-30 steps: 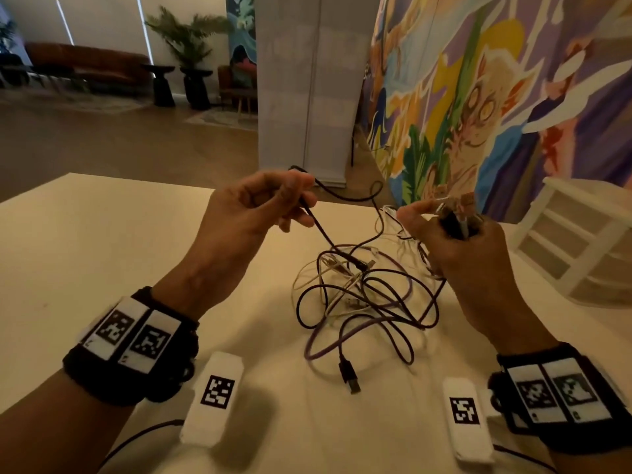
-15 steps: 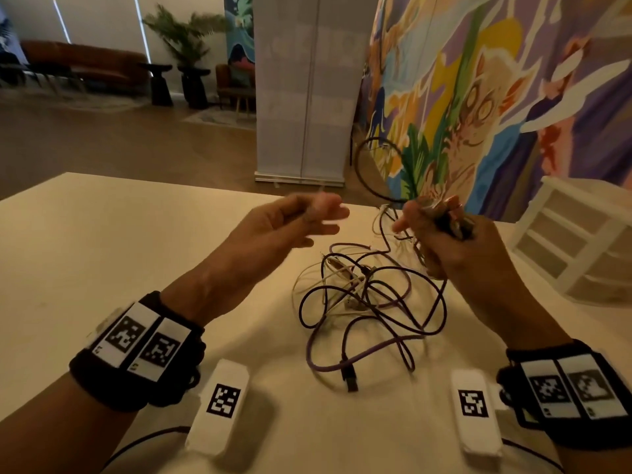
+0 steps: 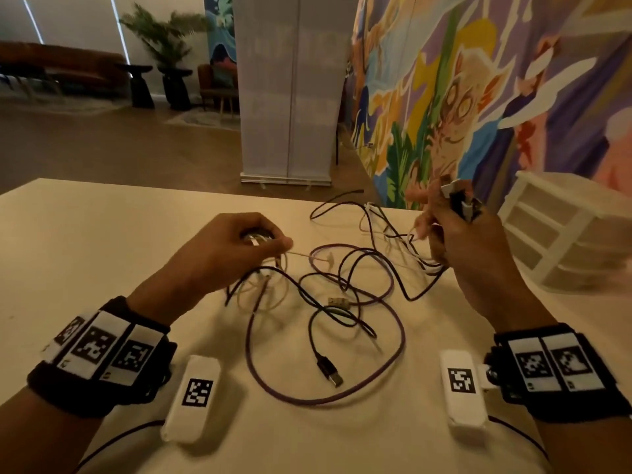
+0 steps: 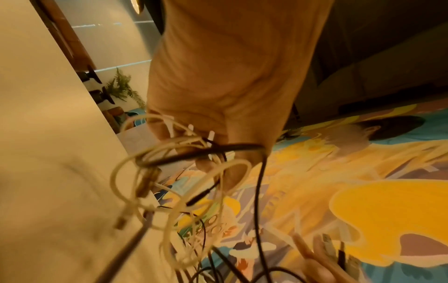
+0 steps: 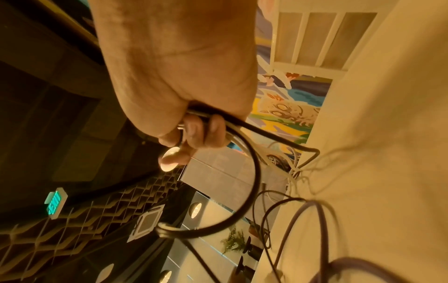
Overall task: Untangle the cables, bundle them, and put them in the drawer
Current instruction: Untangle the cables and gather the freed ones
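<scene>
A tangle of cables (image 3: pixel 342 302) lies spread on the cream table (image 3: pixel 85 234): a purple cable (image 3: pixel 400 340), a black cable ending in a USB plug (image 3: pixel 331 372), and thin white cables (image 3: pixel 260 297). My left hand (image 3: pixel 273 242) grips a few white loops together with a black strand, lifted off the table; the left wrist view shows those loops (image 4: pixel 169 153) hanging from my curled fingers (image 4: pixel 206 160). My right hand (image 3: pixel 441 217) is raised at the right and holds several cable ends (image 3: pixel 458 200) in its fist. In the right wrist view black and white strands (image 5: pixel 242 124) leave that fist.
A white drawer unit (image 3: pixel 564 234) stands on the table at the right, its drawers closed. Two white tagged blocks (image 3: pixel 196 398) (image 3: pixel 465 388) lie near the front edge beside my wrists. A mural wall rises behind the table on the right.
My left hand has dropped down and left and now holds white loops. My right hand has moved right and up with the cable ends, and the tangle has spread wider.
</scene>
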Demonstrator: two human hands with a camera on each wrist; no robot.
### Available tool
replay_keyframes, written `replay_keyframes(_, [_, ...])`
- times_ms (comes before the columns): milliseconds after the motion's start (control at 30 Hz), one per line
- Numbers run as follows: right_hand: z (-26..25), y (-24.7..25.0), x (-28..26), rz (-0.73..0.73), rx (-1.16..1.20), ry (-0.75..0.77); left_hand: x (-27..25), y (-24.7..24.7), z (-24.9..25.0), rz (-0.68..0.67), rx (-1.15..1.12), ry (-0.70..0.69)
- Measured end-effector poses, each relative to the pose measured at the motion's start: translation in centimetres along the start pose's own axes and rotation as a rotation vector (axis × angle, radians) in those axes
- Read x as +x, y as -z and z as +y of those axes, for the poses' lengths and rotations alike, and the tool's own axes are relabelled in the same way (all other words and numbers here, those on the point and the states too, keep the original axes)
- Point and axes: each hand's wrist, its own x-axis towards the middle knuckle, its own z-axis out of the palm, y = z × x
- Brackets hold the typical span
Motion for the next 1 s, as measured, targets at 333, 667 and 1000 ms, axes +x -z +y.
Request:
replay_keyframes(333, [-1.6, 0.2, -0.4, -0.16, 0.642, -0.14, -0.4, -2.0, 2.0, -0.152, 0.166, -0.316])
replay_keyframes(667, [-1.3, 0.8, 0.1, 0.028, 0.397, -0.092, 1.5, -3.5, 2.9, -0.25, 0.059, -0.238])
replay_keyframes(1000, [-1.1, -1.8, -2.4, -0.283, -0.268, 0.19, 0.3, -4.7, 3.2, -0.144, -0.11, -0.273])
